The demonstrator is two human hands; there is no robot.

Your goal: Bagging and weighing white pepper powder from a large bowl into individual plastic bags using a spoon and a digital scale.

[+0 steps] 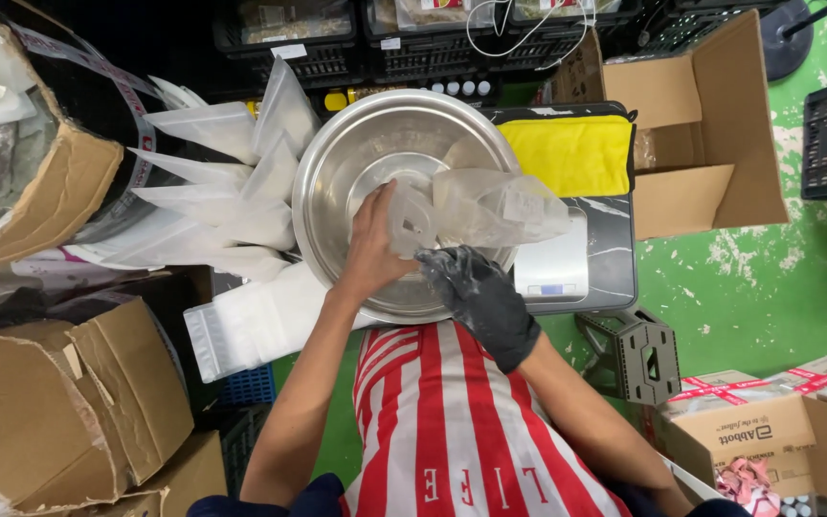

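A large steel bowl (356, 163) sits on a digital scale (567, 268) in front of me. My bare left hand (375, 244) reaches into the bowl and grips one side of a clear plastic bag (490, 206) that holds pale powder. My right hand (476, 292), in a black glove dusted with white, holds the bag's lower edge at the bowl's near rim. The bag lies tilted across the right half of the bowl.
Several filled clear bags (232, 191) fan out left of the bowl, with a stack of flat empty bags (251, 321) below them. A yellow cloth (571, 153) lies behind the scale. Cardboard boxes (701, 124) stand right and left; a folding stool (638, 359) is on the green floor.
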